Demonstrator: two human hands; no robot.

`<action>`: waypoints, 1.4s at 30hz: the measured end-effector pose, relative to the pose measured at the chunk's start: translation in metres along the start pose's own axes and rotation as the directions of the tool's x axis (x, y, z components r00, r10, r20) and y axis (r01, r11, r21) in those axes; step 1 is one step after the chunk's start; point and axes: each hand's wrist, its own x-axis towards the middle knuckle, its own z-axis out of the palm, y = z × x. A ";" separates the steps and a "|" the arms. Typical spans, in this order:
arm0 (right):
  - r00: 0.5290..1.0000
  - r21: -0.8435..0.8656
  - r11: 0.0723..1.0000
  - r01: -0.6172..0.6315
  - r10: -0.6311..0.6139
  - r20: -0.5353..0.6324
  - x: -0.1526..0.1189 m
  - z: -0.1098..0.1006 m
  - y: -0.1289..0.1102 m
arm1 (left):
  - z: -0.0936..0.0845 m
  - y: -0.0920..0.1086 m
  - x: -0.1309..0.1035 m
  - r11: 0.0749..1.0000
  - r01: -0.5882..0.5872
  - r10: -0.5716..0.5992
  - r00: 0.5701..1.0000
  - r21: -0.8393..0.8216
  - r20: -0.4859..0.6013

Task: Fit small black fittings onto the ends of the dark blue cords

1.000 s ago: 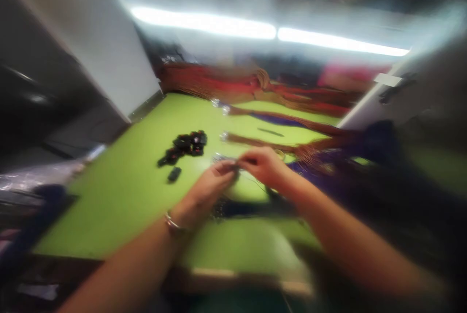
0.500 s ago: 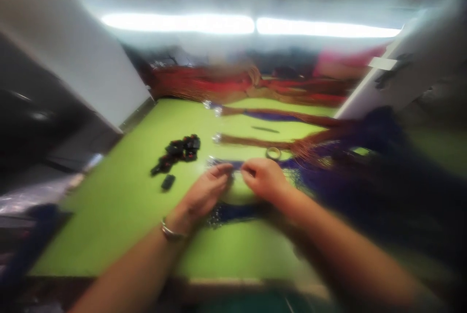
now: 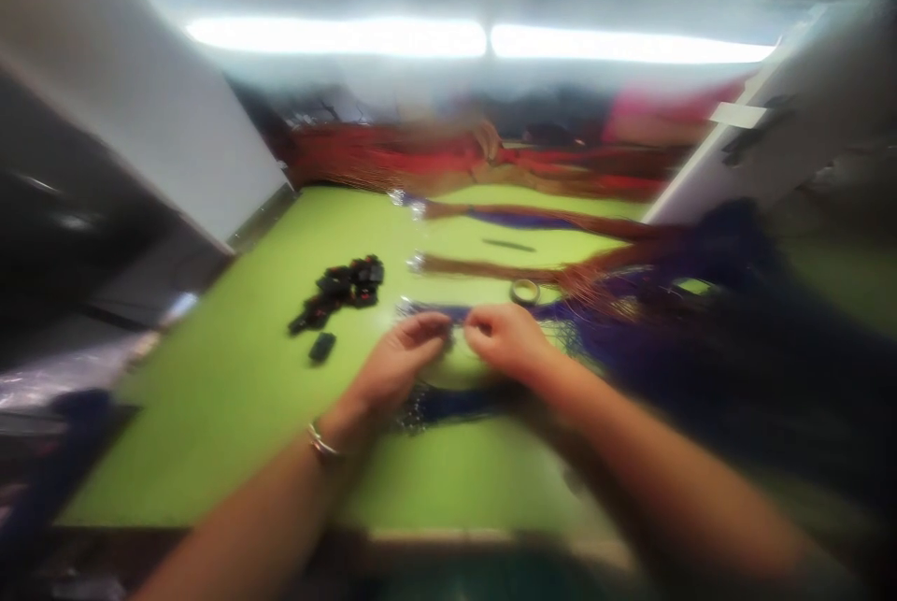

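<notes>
My left hand (image 3: 410,350) and my right hand (image 3: 505,337) are close together over the green table (image 3: 238,414). Both have their fingers pinched, the fingertips almost meeting. What lies between the fingers is too small and blurred to name. Behind the fingertips runs a bundle of blue wires (image 3: 459,312) with shiny ends at its left. A second blue wire bundle (image 3: 448,403) lies below my hands, partly hidden by my right forearm. Left of my left hand sits a pile of black connector-like pieces (image 3: 343,285), with a single black piece (image 3: 321,348) apart from it.
Brown wire bundles (image 3: 483,270) stretch across the table, near a roll of tape (image 3: 524,292) and a thin dark stick (image 3: 508,245). Blue wires (image 3: 673,349) heap up at the right. Another person's hand (image 3: 485,141) rests at the red wires (image 3: 392,152) beyond. Panels flank both sides.
My left hand has shifted slightly right, closer to my right hand, which stays nearly in place. The camera view has tilted a little. The wires and black pieces lie as before.
</notes>
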 end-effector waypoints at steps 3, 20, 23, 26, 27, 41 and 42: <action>0.999 0.088 0.996 -0.013 0.009 0.046 0.003 0.001 0.004 | -0.002 -0.004 0.001 0.997 -0.046 0.045 0.999 0.061 0.008; 0.991 0.275 0.961 0.028 -0.063 0.119 0.008 0.011 0.013 | -0.001 -0.004 0.001 0.993 -0.021 0.013 0.997 0.118 0.071; 0.997 0.309 0.951 -0.025 0.001 0.076 0.006 0.011 0.013 | 0.000 -0.004 0.000 0.999 0.013 -0.015 0.999 0.040 0.052; 0.998 0.318 0.948 -0.029 0.012 0.054 0.006 0.011 0.013 | -0.001 -0.005 0.000 1.000 0.004 -0.005 0.999 0.007 0.054; 0.999 0.307 0.952 -0.016 0.002 0.046 0.005 0.011 0.014 | -0.001 -0.006 0.000 1.000 -0.005 0.004 0.998 0.015 0.058; 1.000 0.190 0.982 0.012 -0.008 -0.021 -0.001 0.022 0.008 | -0.002 -0.010 0.002 0.980 -0.075 0.054 0.991 0.183 0.121; 0.999 0.193 0.981 0.031 -0.024 -0.041 0.000 0.019 0.006 | -0.001 -0.008 0.002 0.982 -0.082 0.061 0.991 0.171 0.123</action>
